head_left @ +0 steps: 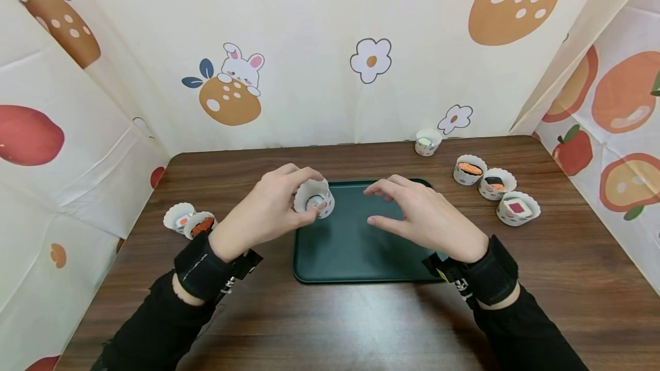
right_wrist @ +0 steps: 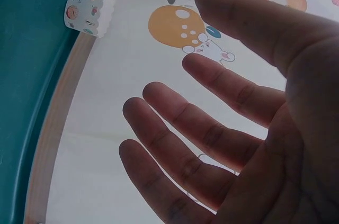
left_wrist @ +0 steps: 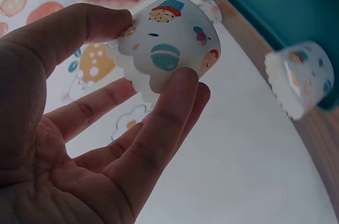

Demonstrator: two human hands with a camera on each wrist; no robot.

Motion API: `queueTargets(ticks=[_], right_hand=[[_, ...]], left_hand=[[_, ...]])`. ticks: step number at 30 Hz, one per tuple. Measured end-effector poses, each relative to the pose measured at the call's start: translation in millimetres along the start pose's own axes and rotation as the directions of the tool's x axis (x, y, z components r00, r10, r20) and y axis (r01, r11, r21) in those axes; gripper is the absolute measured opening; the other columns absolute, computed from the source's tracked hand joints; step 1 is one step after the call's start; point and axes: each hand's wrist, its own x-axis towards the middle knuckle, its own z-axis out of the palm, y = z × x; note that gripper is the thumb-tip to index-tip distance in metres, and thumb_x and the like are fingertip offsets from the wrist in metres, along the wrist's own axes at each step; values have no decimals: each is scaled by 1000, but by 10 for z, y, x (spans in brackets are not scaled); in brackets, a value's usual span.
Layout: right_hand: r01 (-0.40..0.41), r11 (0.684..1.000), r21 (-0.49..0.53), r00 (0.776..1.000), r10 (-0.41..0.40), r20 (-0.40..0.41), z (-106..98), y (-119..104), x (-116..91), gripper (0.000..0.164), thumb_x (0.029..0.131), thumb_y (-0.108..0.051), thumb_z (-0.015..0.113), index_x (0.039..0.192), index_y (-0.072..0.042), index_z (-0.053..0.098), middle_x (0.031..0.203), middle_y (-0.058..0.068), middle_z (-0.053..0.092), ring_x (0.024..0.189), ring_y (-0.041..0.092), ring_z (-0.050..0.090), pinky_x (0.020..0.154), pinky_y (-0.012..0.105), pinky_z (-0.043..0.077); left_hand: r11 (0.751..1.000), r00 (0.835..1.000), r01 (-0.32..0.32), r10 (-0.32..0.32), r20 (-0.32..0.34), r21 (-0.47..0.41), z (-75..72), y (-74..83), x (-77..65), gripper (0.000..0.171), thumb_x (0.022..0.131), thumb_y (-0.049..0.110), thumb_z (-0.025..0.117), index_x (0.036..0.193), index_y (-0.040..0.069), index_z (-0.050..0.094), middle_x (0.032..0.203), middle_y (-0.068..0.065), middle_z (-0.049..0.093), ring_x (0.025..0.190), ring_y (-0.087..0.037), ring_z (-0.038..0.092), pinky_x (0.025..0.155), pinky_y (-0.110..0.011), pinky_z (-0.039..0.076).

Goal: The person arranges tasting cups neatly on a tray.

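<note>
My left hand [head_left: 275,202] pinches a white scalloped paper baking cup [left_wrist: 169,44] between thumb and fingers, above the left part of the dark green tray [head_left: 361,271]. Cupcake and cookie prints cover the cup's side; what lies inside is hard to make out. A second printed baking cup [left_wrist: 310,75] stands on the tray near its far edge, mostly hidden from the head view. Over the tray's right half hovers my right hand [head_left: 423,213], its fingers spread and slightly bent. Nothing touches its fingers [right_wrist: 175,128] in the right wrist view.
On the table's right side stand several baking cups with sushi-like pieces, among them a cup with a pink-topped piece [head_left: 518,209]. Another cup [head_left: 428,142] is at the back edge. Two more, including one with orange-red filling [head_left: 200,224], sit left, beside my left wrist.
</note>
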Motion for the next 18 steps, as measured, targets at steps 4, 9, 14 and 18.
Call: queueTargets(ticks=[4,9,14,18], right_hand=[[1,1000,4,1000,-1,3,5,-6,7,45,96,-39,82,136,-23,68,124,-2,69,111,16,67,85,39,57],[5,1000,11,1000,-5,5,17,-6,17,45,96,-37,82,136,-21,68,126,0,69,112,19,68,86,40,59],[14,1000,28,1000,-15,4,29,-5,28,44,96,-36,82,134,-19,69,122,1,70,111,20,70,86,39,60],[24,999,40,1000,-24,-2,36,-8,45,43,96,-35,83,132,-16,70,116,2,71,106,19,70,86,37,60]], left_hand=[[999,999,-36,36,-6,-33,84,48,22,46,90,19,84,133,9,71,113,-11,71,80,-16,62,62,-24,55],[996,998,-58,57,-5,-68,198,117,57,48,90,20,86,134,10,71,113,-10,70,70,-11,58,59,-21,54],[992,996,-89,89,-7,-94,295,166,81,49,91,20,86,135,9,70,115,-10,70,72,-12,59,61,-20,54],[989,994,-108,107,-17,-102,352,192,98,49,91,21,86,135,9,70,114,-9,70,82,-19,62,63,-21,53]])
